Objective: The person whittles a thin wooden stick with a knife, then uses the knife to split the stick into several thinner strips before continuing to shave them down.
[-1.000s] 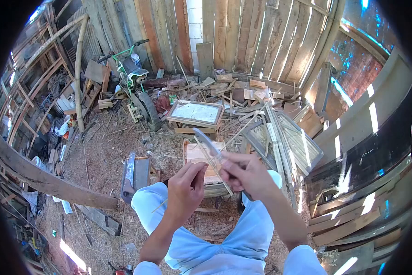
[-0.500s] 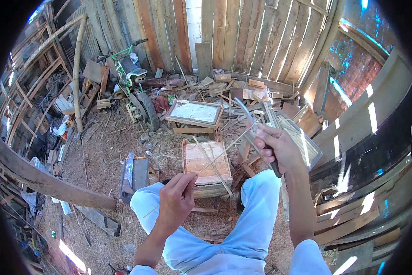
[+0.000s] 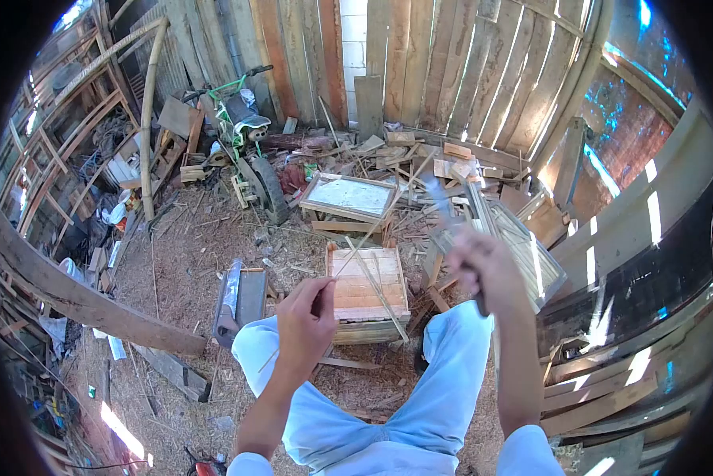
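My left hand (image 3: 305, 321) is closed in a pinch on a thin wooden strip (image 3: 372, 230), which slants up and away from the fingers. A short end of it shows below the hand, over my left thigh. My right hand (image 3: 483, 266) is wrapped round the handle of a knife; its curved metal blade (image 3: 440, 198) points up and is smeared by motion. The blade stands apart from the strip. Between my knees is a low wooden box (image 3: 364, 305) with a slatted top, and other thin strips (image 3: 379, 285) lie crossed over it.
Beyond the box stands a framed panel with a white top (image 3: 348, 193). A dark tray-like case (image 3: 251, 297) with a saw-like blade (image 3: 230, 293) lies by my left knee. Scrap wood (image 3: 396, 147) piles along the plank wall, near a small motorbike (image 3: 249, 151). A beam (image 3: 95, 305) crosses on the left.
My right hand and the knife have become blurred, and the blade has swung away from the strip. The strip's far part now points more steeply upward. The whole view has shifted slightly.
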A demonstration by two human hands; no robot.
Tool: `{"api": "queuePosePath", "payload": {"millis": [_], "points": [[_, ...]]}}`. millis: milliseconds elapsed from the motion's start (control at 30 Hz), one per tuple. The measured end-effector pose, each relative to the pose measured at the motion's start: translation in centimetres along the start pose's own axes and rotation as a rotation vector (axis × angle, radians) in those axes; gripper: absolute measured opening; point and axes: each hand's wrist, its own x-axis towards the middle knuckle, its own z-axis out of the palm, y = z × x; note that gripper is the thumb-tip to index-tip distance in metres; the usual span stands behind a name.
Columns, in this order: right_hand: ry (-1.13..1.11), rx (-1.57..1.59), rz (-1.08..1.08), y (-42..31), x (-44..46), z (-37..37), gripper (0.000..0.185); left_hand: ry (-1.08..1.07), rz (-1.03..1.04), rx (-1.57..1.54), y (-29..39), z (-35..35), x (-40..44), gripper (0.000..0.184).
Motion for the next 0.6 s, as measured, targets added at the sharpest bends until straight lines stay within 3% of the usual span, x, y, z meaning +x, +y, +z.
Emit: {"api": "queuePosePath", "payload": {"millis": [133,233,400,600], "points": [[-0.344,-0.046,0.062,2.0,-1.4,4.4,0.044,-0.008,0.058,-0.033,2.7,1.5,0.7,0.007],[-0.446,0.092,0.068,3.1,-0.7,5.1,0.043,-0.055,0.093,-0.038,3.3,1.9,0.5,0.008],[-0.364,0.183,0.136,2.3,-0.5,3.9,0.023,-0.056,0.162,0.042,3.0,1.7,-0.2,0.010],[-0.298,0.235,0.146,1.3,0.2,1.5,0.022,-0.054,0.232,0.052,2.2,1.1,-1.2,0.012]]}}
